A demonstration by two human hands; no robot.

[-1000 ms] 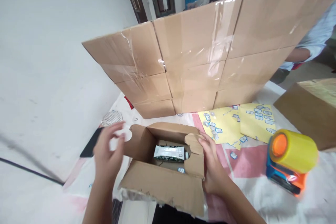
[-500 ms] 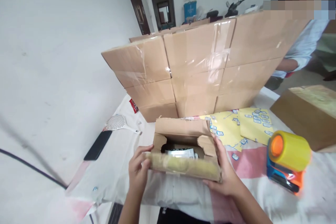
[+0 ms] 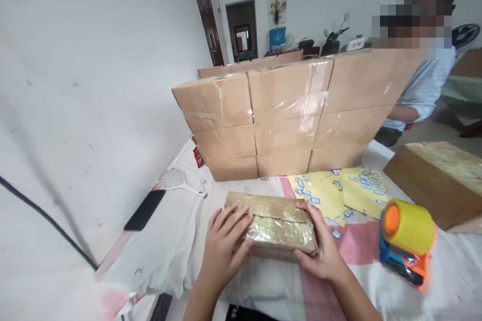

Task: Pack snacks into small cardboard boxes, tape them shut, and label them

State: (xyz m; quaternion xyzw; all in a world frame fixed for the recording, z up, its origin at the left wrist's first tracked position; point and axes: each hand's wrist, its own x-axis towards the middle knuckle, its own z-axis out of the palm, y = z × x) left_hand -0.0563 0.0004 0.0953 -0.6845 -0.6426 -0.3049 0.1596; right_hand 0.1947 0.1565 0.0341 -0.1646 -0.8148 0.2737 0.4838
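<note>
A small cardboard box (image 3: 280, 230) with tape across its top sits on the cloth in front of me, its flaps folded down. My left hand (image 3: 228, 241) lies over its left top, fingers stretched across the flap and thumb toward the front edge. Gripping the box's right end is my right hand (image 3: 320, 238), thumb at the front and fingers along the far corner. What is inside the box is hidden by the flaps. To the right stands a tape dispenser (image 3: 406, 241) with a wide yellow roll.
Taped cardboard boxes (image 3: 286, 110) are stacked behind. Yellow sheets (image 3: 363, 190) with small stickers lie right of centre. Another carton (image 3: 433, 185) stands far right. A white slotted ladle (image 3: 176, 180) and a black flat object (image 3: 145, 210) lie left. A person (image 3: 425, 85) is beyond the stack.
The box's open flaps have been folded down, covering the white item seen inside. My left hand moved from the left front edge onto the top. The view has tilted up slightly.
</note>
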